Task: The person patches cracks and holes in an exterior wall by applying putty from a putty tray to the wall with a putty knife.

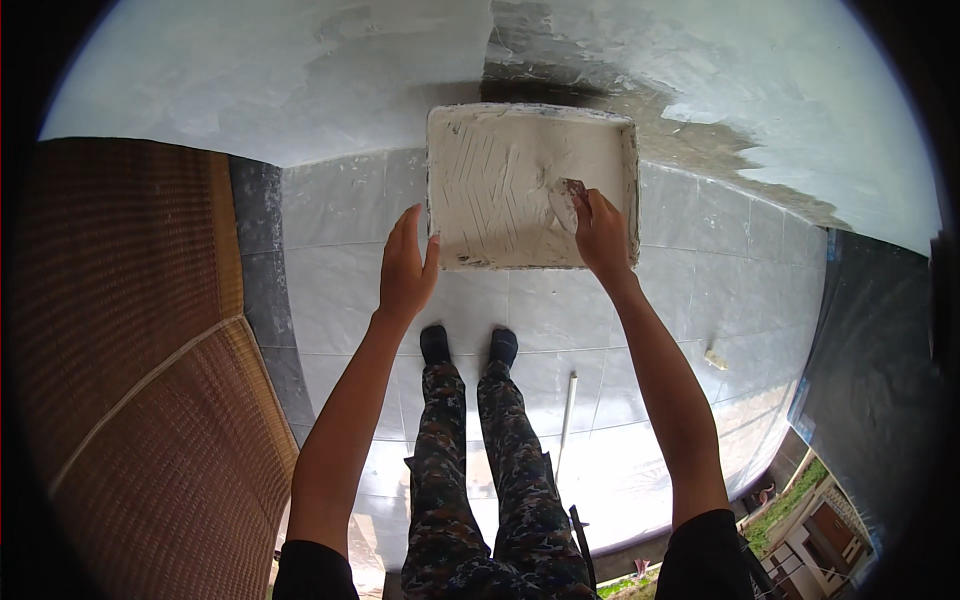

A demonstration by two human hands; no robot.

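Note:
In front of me is a shallow rectangular tray [482, 190], coated inside with thick off-white paint or plaster. Slanted ridges show through the coating on its left half. My right hand [604, 232] is closed round a small hand tool [565, 203], whose pale-smeared end lies at the coating in the tray's right half. Whether it is a scraper or a brush I cannot tell. Beside the tray's near left corner is my left hand [408, 265], its fingers stretched out and the thumb apart. Contact between that thumb and the tray wall cannot be made out.
Beyond the tray rises a patchily coated wall [390, 75] with a bare dark area. Grey floor tiles [345, 260] lie below, under my feet. A brown woven screen [140, 330] stands left, a dark sheet [870, 340] right. A thin white pole [567, 415] is near my legs.

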